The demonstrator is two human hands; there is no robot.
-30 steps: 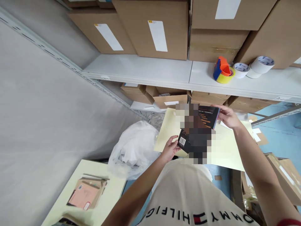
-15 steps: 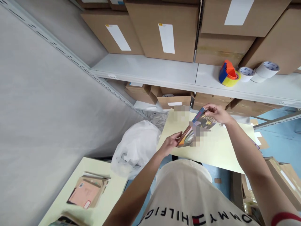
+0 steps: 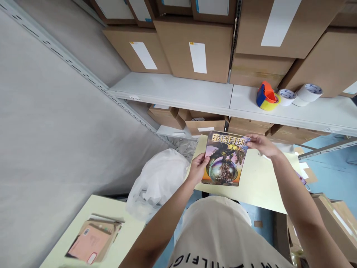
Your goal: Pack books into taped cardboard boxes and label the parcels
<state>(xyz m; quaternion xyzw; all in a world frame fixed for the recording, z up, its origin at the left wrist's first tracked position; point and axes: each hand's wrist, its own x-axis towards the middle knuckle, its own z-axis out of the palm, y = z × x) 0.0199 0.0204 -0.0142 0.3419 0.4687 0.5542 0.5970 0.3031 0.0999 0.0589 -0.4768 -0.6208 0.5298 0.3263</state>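
Observation:
A book (image 3: 223, 163) with a dragon and a glass globe on its cover is held up over the pale yellow table (image 3: 259, 182), its front facing me. My left hand (image 3: 198, 167) grips its left edge, with the thumb on the cover. At the upper right corner, my right hand (image 3: 261, 144) pinches the book between thumb and fingers. The book's back and the fingers behind it are hidden.
Ahead stands a shelf (image 3: 178, 93) with cardboard boxes (image 3: 200, 54), a tape dispenser (image 3: 267, 97) and white tape rolls (image 3: 287, 96). A white plastic bag (image 3: 158, 178) lies left of the table. Envelopes (image 3: 93, 240) sit on a second table, lower left. Open cartons (image 3: 333, 219) stand at right.
The book has turned from a slanted, edge-on pose to upright with its cover toward me. My left hand has shifted a little up along its edge. The camera view has tilted slightly upward.

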